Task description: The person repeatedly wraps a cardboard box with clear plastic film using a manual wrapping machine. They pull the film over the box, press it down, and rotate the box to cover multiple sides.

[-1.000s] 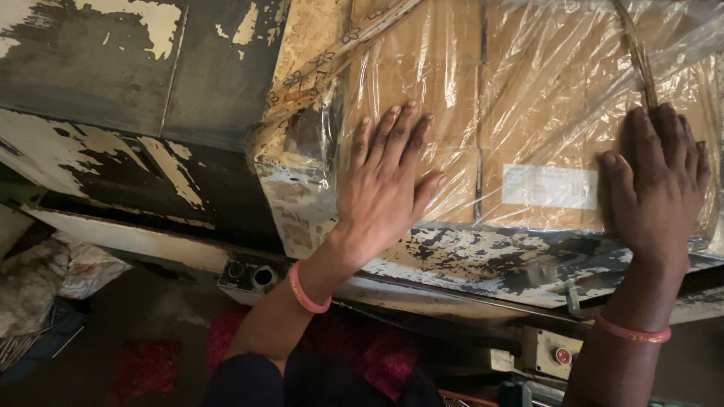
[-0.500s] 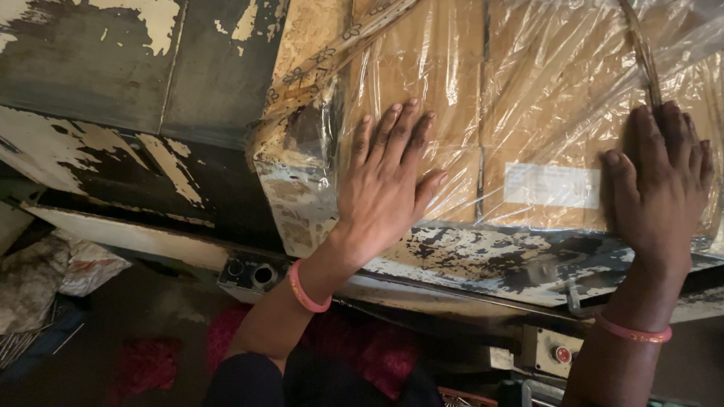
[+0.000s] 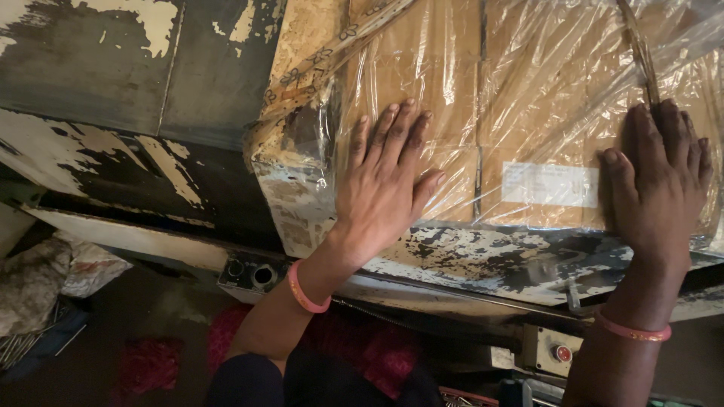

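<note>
**Both palms flat on a wrapped bundle of boxes**

Nearest the camera, a small grey switch box with a red button [image 3: 556, 351] is fixed below the edge of the worn metal desk with flaking white paint [image 3: 483, 260]. Just above that edge the two hands lie spread. The left hand [image 3: 385, 185], a pink bangle [image 3: 304, 290] on its wrist, presses palm down with fingers fanned, grasping nothing. The right hand [image 3: 660, 188] lies flat in the same way, fingers straight and released, its own pink bangle at the wrist.

Under both palms is the bundle of brown cardboard boxes wrapped in clear plastic film [image 3: 483, 98], lying on the desk and running out of view at the top. A white rectangular label [image 3: 549, 185] sits under the film between the hands, close to the right thumb. A pale patterned strap [image 3: 332, 53] crosses the bundle's upper left corner.

By the look of it, this is a pressing or steadying step. Any further move would call for even pressure from both palms, since the film looks slippery and creased.

Farther left, the dark peeling panel [image 3: 113, 83] is bare.
</note>
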